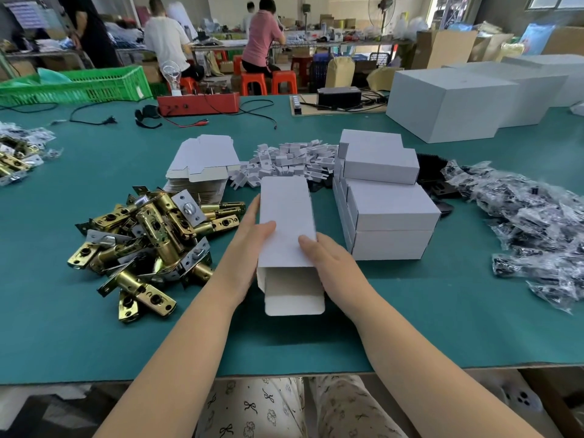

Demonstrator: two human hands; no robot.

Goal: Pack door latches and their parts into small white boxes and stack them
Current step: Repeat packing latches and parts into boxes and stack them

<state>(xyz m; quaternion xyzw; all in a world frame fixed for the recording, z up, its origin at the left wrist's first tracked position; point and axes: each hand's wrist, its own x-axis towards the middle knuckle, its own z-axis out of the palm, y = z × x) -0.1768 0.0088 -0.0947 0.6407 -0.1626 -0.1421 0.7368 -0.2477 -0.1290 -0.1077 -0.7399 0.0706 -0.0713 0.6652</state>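
In the middle of the frame, both hands hold a small white cardboard box [289, 229] over the green tabletop [410, 311]. The left hand [249, 245] and right hand [328, 257] grip its sides, thumbs on top, open flap facing the person. A pile of shiny brass door latches [148, 241] lies at the left, and a stack of closed white boxes [385, 200] sits just right.

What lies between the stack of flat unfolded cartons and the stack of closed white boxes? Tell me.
In the head view, a heap of small white card inserts lies between the flat cartons and the closed boxes.
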